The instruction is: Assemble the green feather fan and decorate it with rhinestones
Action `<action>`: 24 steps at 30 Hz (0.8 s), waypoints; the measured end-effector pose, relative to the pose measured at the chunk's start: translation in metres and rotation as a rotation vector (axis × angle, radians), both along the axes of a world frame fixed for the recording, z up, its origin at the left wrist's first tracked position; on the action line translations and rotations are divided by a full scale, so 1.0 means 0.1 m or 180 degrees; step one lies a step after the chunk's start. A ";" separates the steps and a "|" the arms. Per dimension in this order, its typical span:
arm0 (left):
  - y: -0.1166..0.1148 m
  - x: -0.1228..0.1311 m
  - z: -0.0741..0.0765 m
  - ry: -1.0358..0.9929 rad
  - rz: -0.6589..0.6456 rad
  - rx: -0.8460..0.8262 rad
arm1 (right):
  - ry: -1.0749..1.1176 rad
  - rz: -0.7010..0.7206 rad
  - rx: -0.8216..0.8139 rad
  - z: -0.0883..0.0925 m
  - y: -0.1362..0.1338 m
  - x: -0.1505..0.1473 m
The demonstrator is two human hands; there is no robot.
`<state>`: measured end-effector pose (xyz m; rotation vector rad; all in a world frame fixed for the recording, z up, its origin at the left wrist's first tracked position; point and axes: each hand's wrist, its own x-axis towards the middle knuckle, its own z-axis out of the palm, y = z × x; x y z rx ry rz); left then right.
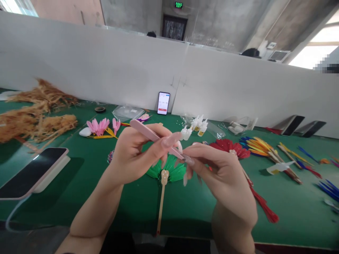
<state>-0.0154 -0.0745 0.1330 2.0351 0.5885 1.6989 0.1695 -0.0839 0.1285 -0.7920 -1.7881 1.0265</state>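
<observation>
My left hand (143, 151) is closed around pink tweezers (145, 129), their narrow tip pointing right and down. At that tip, the thumb and fingers of my right hand (222, 169) are pinched together; whatever lies between them is too small or hidden to make out. Below both hands a green feather fan (174, 173) lies on the table, its pale stick handle (161, 204) reaching toward the front edge. The hands cover part of the fan's upper side. Behind my right hand lies a red feather fan (233, 148) with a red tassel (265, 208).
Small glue bottles (200, 125) stand behind the hands; another bottle (279, 167) lies at right near coloured feathers (259, 146). Pink feather flowers (97, 126) and dried grass (45, 106) are at left. A phone (37, 173) rests front left; another (163, 103) leans on the white partition (106, 67).
</observation>
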 end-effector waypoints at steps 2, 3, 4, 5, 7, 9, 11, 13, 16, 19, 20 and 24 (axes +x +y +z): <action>-0.01 0.03 -0.02 -0.0075 0.0050 0.0135 | 0.0027 0.0028 -0.0030 0.02 -0.02 0.00; -0.01 0.04 -0.03 -0.0107 0.0070 0.0157 | 0.0036 0.0042 -0.0040 0.02 -0.03 0.01; -0.01 0.04 -0.04 -0.0139 0.0093 0.0171 | 0.0046 0.0052 -0.0048 0.03 -0.04 0.01; 0.00 0.03 -0.05 -0.0170 0.0117 0.0171 | 0.0049 0.0064 -0.0067 0.03 -0.05 0.01; 0.00 0.02 -0.07 -0.0240 0.0098 0.0184 | 0.0060 0.0095 -0.0107 0.03 -0.06 0.01; -0.01 0.02 -0.09 -0.0297 0.0099 0.0193 | 0.0069 0.0093 -0.0100 0.02 -0.06 0.02; -0.01 0.04 -0.10 -0.0321 0.0205 0.0223 | 0.0055 0.0008 -0.0011 0.01 -0.07 0.03; -0.02 0.06 -0.12 -0.0300 0.0385 0.0325 | 0.0017 -0.0140 0.0117 0.00 -0.08 0.04; -0.01 0.08 -0.15 -0.0207 0.0611 0.0657 | -0.0035 -0.0323 0.0256 -0.01 -0.11 0.05; 0.01 0.09 -0.16 -0.0115 0.0707 0.1117 | -0.0047 -0.0445 0.0370 -0.01 -0.16 0.06; 0.01 0.09 -0.16 -0.0059 0.0688 0.1279 | -0.0053 -0.0493 0.0403 -0.01 -0.17 0.06; 0.00 0.13 -0.12 0.0183 0.0765 0.1710 | -0.0107 -0.0699 0.0563 0.00 -0.20 0.06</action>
